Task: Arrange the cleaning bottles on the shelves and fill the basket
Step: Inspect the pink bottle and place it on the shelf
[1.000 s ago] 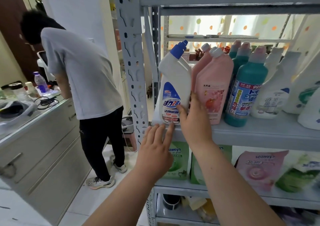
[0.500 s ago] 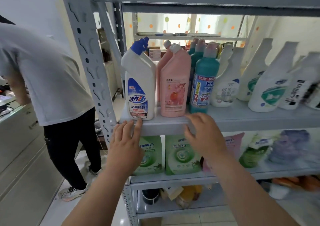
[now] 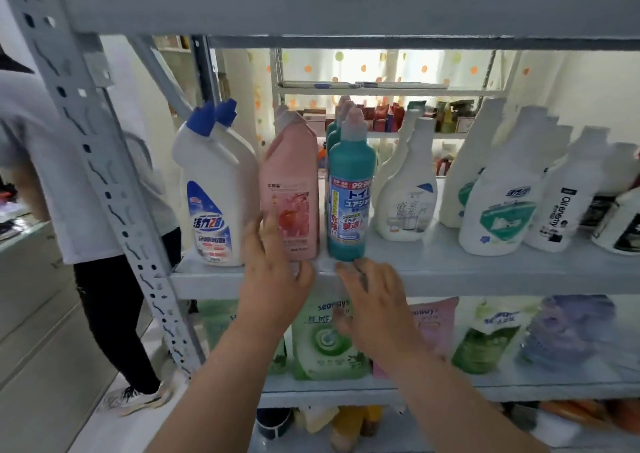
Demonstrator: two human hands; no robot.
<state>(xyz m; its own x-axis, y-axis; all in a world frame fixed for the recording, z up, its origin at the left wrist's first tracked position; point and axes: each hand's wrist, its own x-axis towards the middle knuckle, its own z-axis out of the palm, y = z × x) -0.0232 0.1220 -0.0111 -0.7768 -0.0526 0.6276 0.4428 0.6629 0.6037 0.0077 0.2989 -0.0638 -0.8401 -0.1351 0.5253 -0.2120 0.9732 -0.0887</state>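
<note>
A: So, from the head view, where do the bottles stand?

B: Upright in rows on the grey shelf (image 3: 450,272); a white bottle (image 3: 214,189) with a blue cap at the left end, a pink bottle (image 3: 294,189) beside it, then a teal bottle (image 3: 349,189); no basket shows.

A: And the hands?

B: Both open and holding nothing; the left hand (image 3: 273,272) lays straight fingers against the pink bottle's lower left; the right hand (image 3: 374,300) hangs spread at the shelf's front edge, just below the teal bottle.

A: How would they handle?

B: Probably stiff plastic, smooth and a little slippery, heavy if full; I would take the pink one round its body, not by the narrow neck.
</note>
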